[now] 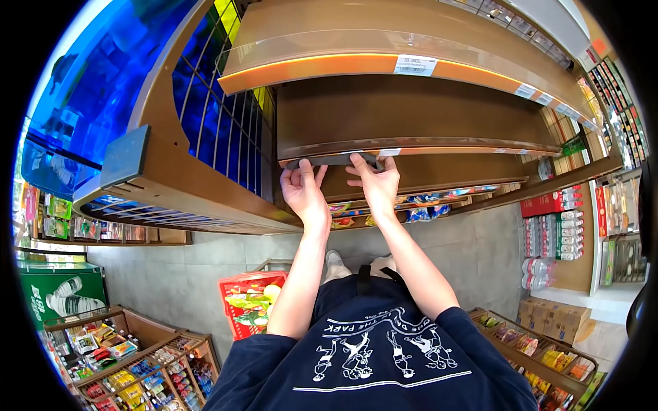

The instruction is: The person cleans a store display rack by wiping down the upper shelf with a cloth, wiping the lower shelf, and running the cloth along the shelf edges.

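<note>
Both my hands are at the front edge of a brown shelf (411,113), gripping a dark grey strip (332,159) that runs along below the shelf lip. My left hand (306,195) has its thumb on the strip's left end, the other fingers curled behind or under it. Toward the strip's right end, my right hand (377,183) pinches it with the thumb, close to a white price label (389,153). What the strip is made of, and whether it is fixed to the shelf, I cannot make out.
An upper shelf (308,72) with an orange edge and price labels juts out above. Packaged snacks (428,212) lie on lower shelves. A red basket (229,312) with vegetables stands behind my left arm. A wire side panel (219,123) bounds the left. Bottled drinks (570,233) stand right.
</note>
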{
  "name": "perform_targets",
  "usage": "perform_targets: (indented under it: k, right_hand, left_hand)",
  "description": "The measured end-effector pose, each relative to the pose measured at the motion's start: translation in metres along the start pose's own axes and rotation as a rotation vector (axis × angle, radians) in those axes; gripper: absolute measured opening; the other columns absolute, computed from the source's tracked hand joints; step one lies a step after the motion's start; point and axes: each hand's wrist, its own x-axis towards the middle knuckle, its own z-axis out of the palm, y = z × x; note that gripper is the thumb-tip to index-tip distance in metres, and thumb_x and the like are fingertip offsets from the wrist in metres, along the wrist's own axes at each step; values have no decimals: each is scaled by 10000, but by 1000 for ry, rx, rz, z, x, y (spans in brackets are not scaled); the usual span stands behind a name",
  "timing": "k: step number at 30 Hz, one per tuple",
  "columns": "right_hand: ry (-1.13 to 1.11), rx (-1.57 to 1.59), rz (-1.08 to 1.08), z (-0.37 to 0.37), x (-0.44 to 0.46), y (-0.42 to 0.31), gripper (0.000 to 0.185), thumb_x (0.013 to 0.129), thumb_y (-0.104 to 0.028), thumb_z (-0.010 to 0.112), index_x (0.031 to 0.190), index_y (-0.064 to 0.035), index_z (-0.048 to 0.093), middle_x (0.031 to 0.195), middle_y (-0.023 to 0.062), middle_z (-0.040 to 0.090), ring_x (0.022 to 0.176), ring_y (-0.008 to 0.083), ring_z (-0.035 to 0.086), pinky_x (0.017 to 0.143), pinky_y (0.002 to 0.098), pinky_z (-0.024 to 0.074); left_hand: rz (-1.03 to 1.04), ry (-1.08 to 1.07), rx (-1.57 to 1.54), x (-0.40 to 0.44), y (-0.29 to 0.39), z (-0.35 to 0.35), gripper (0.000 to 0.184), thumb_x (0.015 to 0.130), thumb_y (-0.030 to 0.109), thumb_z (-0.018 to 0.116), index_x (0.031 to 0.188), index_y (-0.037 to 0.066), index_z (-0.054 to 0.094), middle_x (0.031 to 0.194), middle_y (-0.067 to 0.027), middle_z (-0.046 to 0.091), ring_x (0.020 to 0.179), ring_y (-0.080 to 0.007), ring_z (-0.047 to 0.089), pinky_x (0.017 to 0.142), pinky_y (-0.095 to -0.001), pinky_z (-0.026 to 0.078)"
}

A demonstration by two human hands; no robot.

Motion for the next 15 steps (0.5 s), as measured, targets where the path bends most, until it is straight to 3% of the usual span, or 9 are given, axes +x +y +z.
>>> perform_targets:
  k: [15]
  right_hand:
    - [51,-46,11,-16,6,-5,397,793,-162,800,965,43,507,836,165,688,735,202,712,536,275,581]
  left_hand:
    - [-6,-13,24,-12,-8,12,337,976,145,567,1185,-51,389,1040,-113,588,994,-181,606,920,-411,566]
